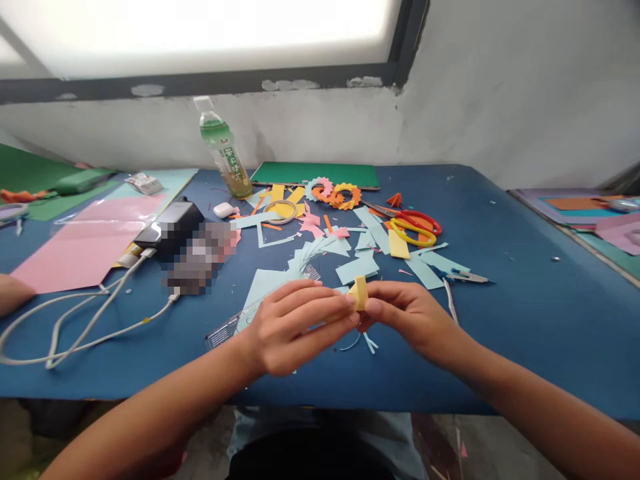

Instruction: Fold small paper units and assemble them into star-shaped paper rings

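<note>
Between both hands is a small folded piece of yellow paper, held just above the table. My left hand pinches its left side, fingers stretched together toward it. From the other side my right hand grips it between thumb and fingers. Beneath and around the hands lie light blue paper pieces and a fanned light blue strip of overlapping pieces. A clear ruler is partly hidden under my left hand.
Red-and-yellow scissors, a blue-handled cutting tool, a tape roll and folded paper rings lie beyond. A green-labelled bottle stands behind. White cables run left from a black box. Another person's hand rests far left.
</note>
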